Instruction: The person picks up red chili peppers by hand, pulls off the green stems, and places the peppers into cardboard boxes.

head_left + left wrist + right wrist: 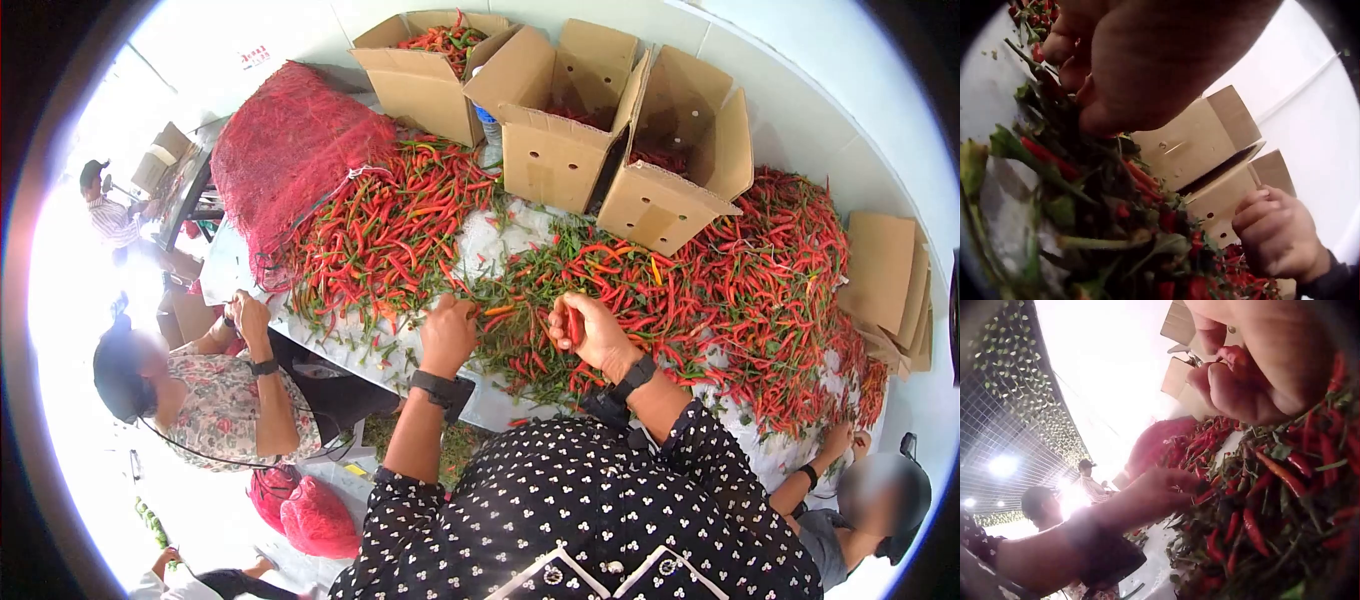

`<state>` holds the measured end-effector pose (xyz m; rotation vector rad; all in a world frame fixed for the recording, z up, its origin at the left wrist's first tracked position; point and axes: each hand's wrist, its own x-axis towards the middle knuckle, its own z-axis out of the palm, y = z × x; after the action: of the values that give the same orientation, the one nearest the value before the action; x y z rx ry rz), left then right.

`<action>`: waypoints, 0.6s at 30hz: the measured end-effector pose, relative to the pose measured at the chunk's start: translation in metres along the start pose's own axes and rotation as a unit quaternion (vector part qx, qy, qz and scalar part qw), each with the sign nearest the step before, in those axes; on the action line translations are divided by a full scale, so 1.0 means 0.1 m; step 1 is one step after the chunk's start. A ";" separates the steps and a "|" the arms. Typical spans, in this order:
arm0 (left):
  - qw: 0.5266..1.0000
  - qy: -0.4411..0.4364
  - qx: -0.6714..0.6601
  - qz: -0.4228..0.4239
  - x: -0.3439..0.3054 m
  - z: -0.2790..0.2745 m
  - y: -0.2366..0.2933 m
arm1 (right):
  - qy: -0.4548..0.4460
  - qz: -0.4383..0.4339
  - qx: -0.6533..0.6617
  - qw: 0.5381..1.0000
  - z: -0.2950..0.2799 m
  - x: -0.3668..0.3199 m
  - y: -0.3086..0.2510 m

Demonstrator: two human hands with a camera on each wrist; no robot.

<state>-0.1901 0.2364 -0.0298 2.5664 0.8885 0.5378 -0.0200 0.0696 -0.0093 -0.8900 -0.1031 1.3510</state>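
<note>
My right hand (592, 335) grips a red chili (574, 326) in its curled fingers, above the heap. In the right wrist view the red tip of that chili (1233, 356) shows between thumb and fingers. My left hand (447, 338) is lowered at the left edge of the green stems and leaves (520, 352), its fingers bent downward. An orange chili (497, 311) lies right beside those fingertips. In the left wrist view the left hand (1147, 69) hangs over stems and scattered red chilies (1050, 158); I cannot tell whether it pinches anything.
Behind the heap stand open cardboard boxes (555, 165), some holding chilies. A red mesh sack (300, 150) lies at the back left beside more chilies (400, 230). One person (230, 400) works at the left, another (880, 510) at the right. Flattened cardboard (880, 275) leans at the far right.
</note>
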 end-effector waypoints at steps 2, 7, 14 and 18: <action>0.999 -0.039 0.007 -0.031 0.02 0.03 0.03 | -0.010 0.005 -0.032 0.999 0.02 -0.04 -0.02; 0.981 -0.057 -0.182 -0.037 0.02 -0.09 0.24 | 0.034 0.015 -0.151 0.988 0.12 -0.08 -0.03; 0.957 -0.131 -0.257 0.022 -0.06 -0.17 0.65 | 0.053 -0.034 -0.325 0.943 0.29 0.01 0.00; 0.918 -0.124 -0.370 -0.066 -0.14 -0.15 0.70 | 0.054 -0.074 -0.317 0.944 0.20 0.06 0.09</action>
<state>-0.1722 0.1798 0.0118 1.8168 0.6034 0.3933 -0.0362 0.0843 -0.0042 -1.4625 -0.5328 1.1331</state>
